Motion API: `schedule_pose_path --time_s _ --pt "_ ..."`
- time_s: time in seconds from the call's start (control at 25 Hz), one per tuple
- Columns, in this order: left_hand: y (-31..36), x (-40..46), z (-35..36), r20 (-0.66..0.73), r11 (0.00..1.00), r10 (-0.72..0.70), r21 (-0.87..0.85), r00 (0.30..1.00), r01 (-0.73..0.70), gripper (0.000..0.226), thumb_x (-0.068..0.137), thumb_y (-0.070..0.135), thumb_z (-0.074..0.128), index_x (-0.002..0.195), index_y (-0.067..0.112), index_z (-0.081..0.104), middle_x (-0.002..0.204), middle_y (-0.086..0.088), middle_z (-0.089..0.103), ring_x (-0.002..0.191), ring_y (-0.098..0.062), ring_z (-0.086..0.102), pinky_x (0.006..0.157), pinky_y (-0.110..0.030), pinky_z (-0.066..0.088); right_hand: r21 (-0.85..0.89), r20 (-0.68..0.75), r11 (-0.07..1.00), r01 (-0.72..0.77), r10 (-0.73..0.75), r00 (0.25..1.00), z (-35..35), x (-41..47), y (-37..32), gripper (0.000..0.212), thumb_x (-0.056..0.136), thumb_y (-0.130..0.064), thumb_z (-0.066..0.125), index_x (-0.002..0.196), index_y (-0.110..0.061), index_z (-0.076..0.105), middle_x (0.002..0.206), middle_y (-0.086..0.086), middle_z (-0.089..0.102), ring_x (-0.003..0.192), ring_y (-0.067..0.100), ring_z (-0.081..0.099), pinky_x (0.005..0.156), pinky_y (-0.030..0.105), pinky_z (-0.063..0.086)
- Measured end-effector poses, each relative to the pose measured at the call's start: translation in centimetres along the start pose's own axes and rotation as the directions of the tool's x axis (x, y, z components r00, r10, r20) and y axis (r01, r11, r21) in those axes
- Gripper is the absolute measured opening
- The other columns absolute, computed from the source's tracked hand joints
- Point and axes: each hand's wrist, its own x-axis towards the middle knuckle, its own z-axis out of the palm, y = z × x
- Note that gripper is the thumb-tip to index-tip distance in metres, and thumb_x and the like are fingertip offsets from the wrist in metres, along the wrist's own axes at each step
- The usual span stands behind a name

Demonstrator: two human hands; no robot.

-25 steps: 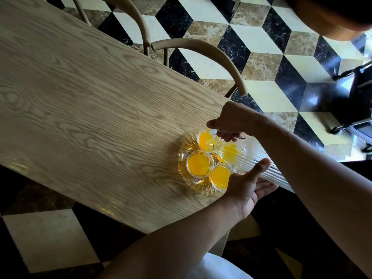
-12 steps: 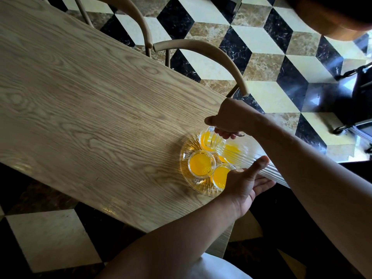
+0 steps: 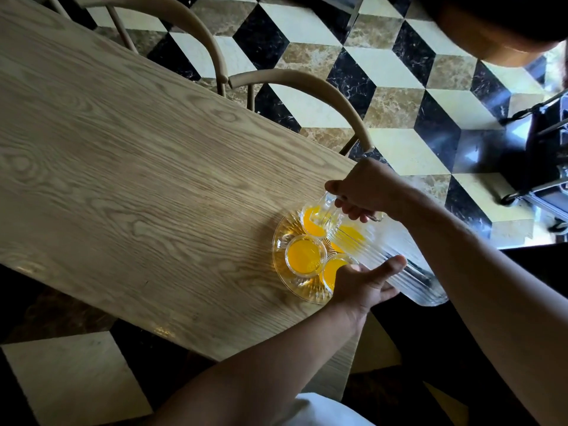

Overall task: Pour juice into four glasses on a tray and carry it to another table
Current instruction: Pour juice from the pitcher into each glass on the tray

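Head view: the glass tray [image 3: 281,281] with four glasses of juice [image 3: 304,256] sits near the wooden surface's [image 3: 123,186] right end, broad bare wood stretching leftward. The right hand [image 3: 365,192] grips a tilted ribbed pitcher [image 3: 396,256] over them; the left hand [image 3: 361,282], fingers spread, supports its underside.

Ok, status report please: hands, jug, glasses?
Right hand gripping tilted jug over far glass. Left hand open under jug body. Tray unobstructed.
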Motion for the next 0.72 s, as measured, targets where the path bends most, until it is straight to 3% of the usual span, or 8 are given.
schedule_pose_path --time_s 0.16,0.24,0.32,0.4,0.52,0.72 --pt "-0.7 -0.9 -0.6 -0.036 0.98 0.071 0.189 0.997 -0.063 0.072 0.042 0.053 0.099 0.077 0.014 0.05 0.06 0.001 0.053 0.058 -0.011 0.063 0.093 -0.062 0.062 0.111 -0.091 0.993 0.038 -0.028 0.995 -1.1 -2.5 2.3 0.042 0.098 -0.034 0.069 0.074 0.0 0.073 0.055 0.007 0.069 0.05 0.025 0.066 0.054 0.035 0.055" --pt "-1.0 -1.1 -0.7 -0.04 0.96 0.115 0.261 0.993 -0.1 0.072 0.04 0.059 0.098 0.071 0.02 0.045 0.053 0.008 0.048 0.059 -0.011 0.06 0.091 -0.063 0.061 0.164 -0.145 0.983 0.079 -0.055 0.988 -1.6 -4.0 3.2 0.04 0.097 -0.034 0.069 0.076 -0.001 0.074 0.052 0.003 0.069 0.049 0.021 0.067 0.051 0.031 0.056" --pt "-1.0 -1.1 -0.7 -0.035 0.919 0.173 0.365 0.984 -0.148 0.074 0.041 0.064 0.096 0.071 0.022 0.044 0.06 0.005 0.045 0.069 -0.015 0.055 0.079 -0.054 0.063 0.207 -0.209 0.969 0.134 -0.09 0.974 -2.0 -5.4 4.0 0.04 0.096 -0.034 0.07 0.074 -0.001 0.075 0.052 0.003 0.07 0.044 0.017 0.065 0.046 0.028 0.055" --pt "-1.3 -1.2 -0.6 -0.006 0.854 0.235 0.478 0.972 -0.204 0.074 0.042 0.068 0.094 0.071 0.023 0.042 0.063 0.004 0.043 0.065 -0.014 0.047 0.061 -0.038 0.048 0.257 -0.277 0.95 0.177 -0.103 0.955 -2.4 -7.1 5.2 0.041 0.096 -0.033 0.07 0.071 -0.002 0.075 0.053 0.005 0.07 0.045 0.019 0.064 0.05 0.033 0.057" --pt "-2.4 -1.5 -0.7 0.058 0.746 0.311 0.603 0.949 -0.281 0.074 0.046 0.07 0.093 0.068 0.026 0.038 0.052 0.014 0.034 0.053 -0.008 0.03 0.048 -0.028 0.03 0.329 -0.372 0.918 0.224 -0.092 0.924 -2.6 -9.8 7.3 0.039 0.095 -0.031 0.069 0.065 -0.007 0.074 0.052 0.005 0.068 0.046 0.02 0.063 0.054 0.038 0.057" --pt "-4.1 -3.2 -0.8 0.104 0.678 0.273 0.685 0.956 -0.268 0.077 0.041 0.073 0.092 0.084 0.024 0.051 0.054 0.014 0.043 0.05 -0.004 0.037 0.049 -0.021 0.036 0.479 -0.469 0.825 0.299 -0.047 0.882 -1.6 -14.1 10.9 0.035 0.093 -0.024 0.069 0.07 0.003 0.073 0.05 0.005 0.066 0.044 0.02 0.06 0.054 0.041 0.051"
